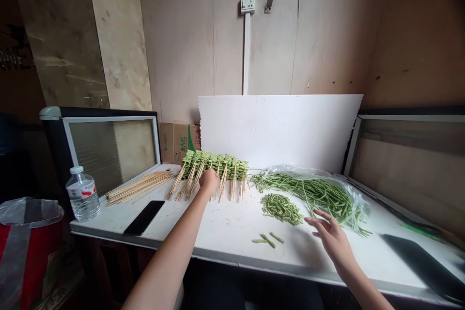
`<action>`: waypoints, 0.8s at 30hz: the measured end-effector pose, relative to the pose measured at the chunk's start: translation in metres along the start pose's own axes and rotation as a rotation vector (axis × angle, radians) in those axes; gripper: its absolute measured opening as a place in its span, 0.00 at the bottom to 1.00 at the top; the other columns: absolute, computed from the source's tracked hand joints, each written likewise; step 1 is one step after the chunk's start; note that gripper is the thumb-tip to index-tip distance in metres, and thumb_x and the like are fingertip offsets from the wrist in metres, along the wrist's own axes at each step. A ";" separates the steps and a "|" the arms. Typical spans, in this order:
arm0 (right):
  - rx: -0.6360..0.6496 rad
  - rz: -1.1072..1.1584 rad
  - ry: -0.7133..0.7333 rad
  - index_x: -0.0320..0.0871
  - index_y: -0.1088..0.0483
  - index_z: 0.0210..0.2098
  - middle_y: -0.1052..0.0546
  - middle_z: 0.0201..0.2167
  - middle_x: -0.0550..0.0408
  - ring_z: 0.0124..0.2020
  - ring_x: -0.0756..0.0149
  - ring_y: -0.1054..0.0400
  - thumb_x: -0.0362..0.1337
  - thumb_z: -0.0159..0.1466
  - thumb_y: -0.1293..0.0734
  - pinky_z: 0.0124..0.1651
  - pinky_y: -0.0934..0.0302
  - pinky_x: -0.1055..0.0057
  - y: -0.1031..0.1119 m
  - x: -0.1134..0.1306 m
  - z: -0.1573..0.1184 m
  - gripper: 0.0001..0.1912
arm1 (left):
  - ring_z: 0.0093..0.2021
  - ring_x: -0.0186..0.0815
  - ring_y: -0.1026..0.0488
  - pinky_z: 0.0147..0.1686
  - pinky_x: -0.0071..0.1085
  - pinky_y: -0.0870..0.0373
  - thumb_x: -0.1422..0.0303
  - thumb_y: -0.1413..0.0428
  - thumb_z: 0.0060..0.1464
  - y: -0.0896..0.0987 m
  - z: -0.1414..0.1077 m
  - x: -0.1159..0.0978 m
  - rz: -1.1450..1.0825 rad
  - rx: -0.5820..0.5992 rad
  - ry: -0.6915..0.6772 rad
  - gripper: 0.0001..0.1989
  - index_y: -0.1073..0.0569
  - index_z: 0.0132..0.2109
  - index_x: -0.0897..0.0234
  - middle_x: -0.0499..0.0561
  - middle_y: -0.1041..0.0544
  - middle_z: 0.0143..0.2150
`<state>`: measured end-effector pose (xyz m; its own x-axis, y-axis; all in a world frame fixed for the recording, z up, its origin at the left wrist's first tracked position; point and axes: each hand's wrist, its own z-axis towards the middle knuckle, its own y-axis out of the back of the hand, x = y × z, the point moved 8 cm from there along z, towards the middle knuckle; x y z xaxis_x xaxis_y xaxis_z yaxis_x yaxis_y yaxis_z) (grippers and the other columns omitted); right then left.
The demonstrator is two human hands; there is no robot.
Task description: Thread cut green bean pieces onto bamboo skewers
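My left hand (209,180) reaches out to the stacked bean skewers (192,167), its fingers closed around the stick end of a skewer; the fingertips are partly hidden. Short green bean pieces are threaded side by side on these sticks, whose bare ends point toward me. My right hand (329,232) hovers with its fingers apart, just right of a heap of cut bean pieces (281,208). Behind that hand lie long green beans (316,189) in a clear plastic bag (358,203). A few loose bean pieces (268,240) are on the table in front of the heap.
Bare wooden sticks (140,186) lie at the left of the white table (225,237). A phone (144,218) and a water bottle (83,193) are near the left edge. A dark flat object (421,261) is at right. A white board (279,131) and a carton (178,143) stand behind.
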<state>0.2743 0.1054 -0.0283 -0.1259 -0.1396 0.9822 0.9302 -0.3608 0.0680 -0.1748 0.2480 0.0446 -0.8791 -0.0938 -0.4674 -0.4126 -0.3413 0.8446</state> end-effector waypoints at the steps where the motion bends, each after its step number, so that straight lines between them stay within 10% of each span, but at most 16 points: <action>1: -0.003 0.005 0.002 0.42 0.34 0.57 0.17 0.44 0.40 0.56 0.41 0.27 0.57 0.52 0.28 0.49 0.29 0.53 0.000 0.003 -0.002 0.40 | 0.33 0.42 0.24 0.32 0.32 0.38 0.68 0.43 0.60 0.002 0.000 0.001 -0.012 -0.024 0.000 0.11 0.23 0.30 0.65 0.58 0.23 0.30; 13: -0.009 0.012 -0.021 0.42 0.33 0.57 0.17 0.44 0.41 0.55 0.39 0.26 0.56 0.53 0.27 0.48 0.28 0.52 -0.001 0.020 -0.014 0.39 | 0.27 0.38 0.26 0.28 0.29 0.38 0.60 0.47 0.63 0.041 0.011 0.045 -0.224 -0.276 -0.002 0.15 0.22 0.33 0.64 0.54 0.22 0.27; 19: -0.054 -0.010 0.051 0.41 0.34 0.58 0.17 0.42 0.42 0.53 0.40 0.25 0.58 0.52 0.27 0.46 0.27 0.53 0.005 0.015 -0.008 0.41 | 0.38 0.41 0.21 0.35 0.30 0.30 0.62 0.66 0.70 0.099 0.015 0.139 -0.262 -0.543 0.176 0.28 0.24 0.51 0.68 0.60 0.17 0.42; 24: -0.059 -0.019 0.068 0.41 0.34 0.58 0.17 0.41 0.42 0.51 0.39 0.24 0.57 0.51 0.27 0.43 0.26 0.54 0.006 0.006 -0.002 0.42 | 0.39 0.46 0.20 0.36 0.35 0.27 0.64 0.61 0.67 0.133 0.002 0.245 -0.149 -0.559 0.429 0.24 0.23 0.53 0.70 0.64 0.17 0.46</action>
<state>0.2779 0.1003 -0.0219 -0.1688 -0.1937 0.9664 0.9056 -0.4176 0.0744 -0.4452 0.1815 0.0429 -0.6041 -0.3292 -0.7257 -0.2358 -0.7961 0.5574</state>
